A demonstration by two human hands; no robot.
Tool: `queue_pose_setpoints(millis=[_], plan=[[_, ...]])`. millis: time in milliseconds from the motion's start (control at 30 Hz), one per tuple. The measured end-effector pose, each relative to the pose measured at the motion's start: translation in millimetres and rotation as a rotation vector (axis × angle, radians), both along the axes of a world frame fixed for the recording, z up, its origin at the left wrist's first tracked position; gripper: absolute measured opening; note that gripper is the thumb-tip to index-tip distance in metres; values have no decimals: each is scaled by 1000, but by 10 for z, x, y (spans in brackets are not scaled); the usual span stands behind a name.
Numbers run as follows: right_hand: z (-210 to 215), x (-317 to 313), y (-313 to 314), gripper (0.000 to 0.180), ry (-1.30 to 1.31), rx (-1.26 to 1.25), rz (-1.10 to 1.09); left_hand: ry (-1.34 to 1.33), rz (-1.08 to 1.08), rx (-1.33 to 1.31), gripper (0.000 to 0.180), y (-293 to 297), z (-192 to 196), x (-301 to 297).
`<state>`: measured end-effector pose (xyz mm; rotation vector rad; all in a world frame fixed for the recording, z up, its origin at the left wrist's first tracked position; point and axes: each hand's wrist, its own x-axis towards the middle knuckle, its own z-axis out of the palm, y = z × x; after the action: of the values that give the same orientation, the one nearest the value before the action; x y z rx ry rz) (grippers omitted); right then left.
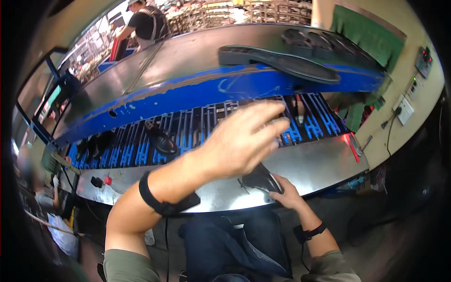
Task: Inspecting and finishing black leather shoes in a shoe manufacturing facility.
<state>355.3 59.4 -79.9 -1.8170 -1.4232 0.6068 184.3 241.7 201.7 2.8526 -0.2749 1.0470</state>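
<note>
My left hand (249, 136) is lifted over the slatted rack, slightly blurred. Its fingers are half bent and apart, and I see nothing held in them. Below it, my right hand (287, 195) grips a black shoe (259, 181) at the front edge of the metal worktop (324, 162). Thumb and fingers lie along the shoe's side; my left hand hides its upper end. Beyond my left hand, a dark shoe sole (296, 66) lies on the raised metal shelf (188, 51), overhanging its blue edge.
More dark soles (324, 42) lie at the shelf's far right. Black shoes (161, 140) rest on the blue slatted rack (206, 123). A red-handled tool (352, 146) lies at the worktop's right end, near a wall socket (403, 112). A person (149, 23) stands beyond the shelf.
</note>
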Motion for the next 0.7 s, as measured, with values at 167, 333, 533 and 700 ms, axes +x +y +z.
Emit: queue_pose_setpoints(millis=[167,333,533,700], plan=[[-198,-374,-304,63,-69,253,-315,-112,227,75,31,308,750,999],[-200,-373,-357,64,-81,298,-382,80,175,58,58,315,747,1777],[-250,-286,-336,64,-14,252,-394,145,98,488,59,316,466,1976],[-311,-346,-427,69,-76,239,-328,9,381,539,38,175,876,1418]])
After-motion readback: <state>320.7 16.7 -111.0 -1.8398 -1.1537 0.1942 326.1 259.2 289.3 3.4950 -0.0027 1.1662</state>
